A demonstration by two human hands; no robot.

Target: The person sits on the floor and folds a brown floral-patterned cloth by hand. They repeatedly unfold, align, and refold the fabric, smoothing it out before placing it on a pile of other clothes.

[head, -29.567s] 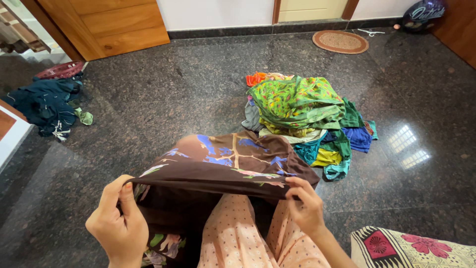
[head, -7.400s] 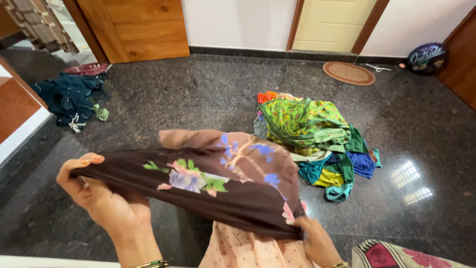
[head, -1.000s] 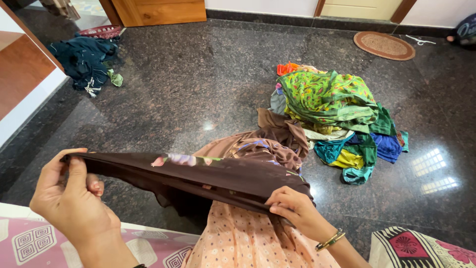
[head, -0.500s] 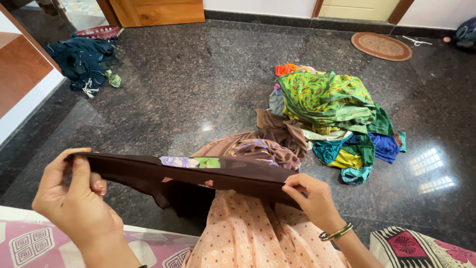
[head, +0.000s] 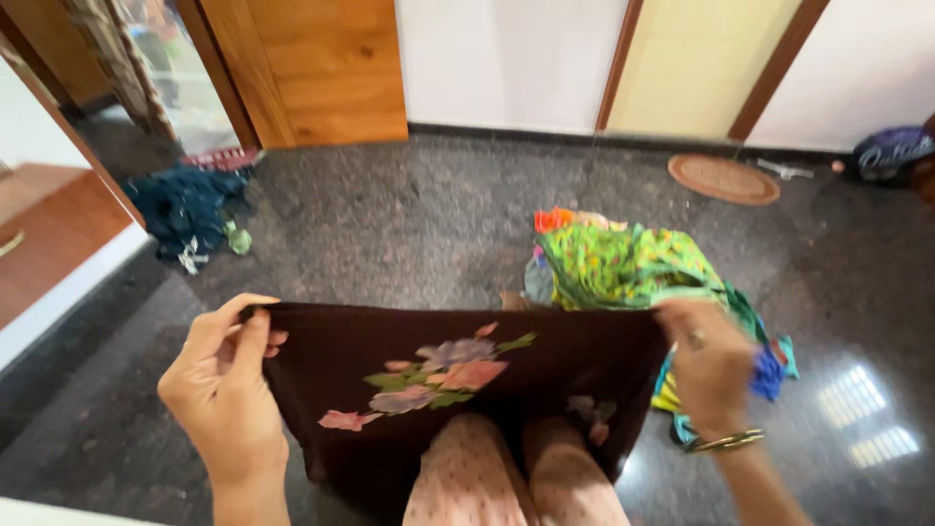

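A dark brown cloth [head: 458, 375] with pink, purple and green flowers printed on it is hanging spread out in front of the person, held up by its top edge above the floor and covering the lap. The left hand [head: 226, 390] is gripping the cloth's upper left corner, fingers curled over the edge and thumb pressing from behind. The right hand [head: 706, 365], slightly blurred and wearing a bangle [head: 726, 441] at the wrist, is pinching the upper right corner, so the top edge is running taut and almost level between the two hands. Below the cloth, the person's knees in peach dotted fabric [head: 516, 477] are showing. Just beyond the right hand, a pile of clothes [head: 633, 268] in bright green, orange, yellow and blue is lying on the dark speckled stone floor [head: 390, 224]; the cloth's right edge is overlapping it in view, and whether they are touching cannot be told. Well apart to the left, a heap of dark blue clothes [head: 190, 209] is sitting near a wooden door [head: 321, 68]. Farther back on the right, a round brown mat [head: 723, 178] is lying by a pale yellow door [head: 691, 63], and a dark bag [head: 891, 154] is resting at the far right against the wall.
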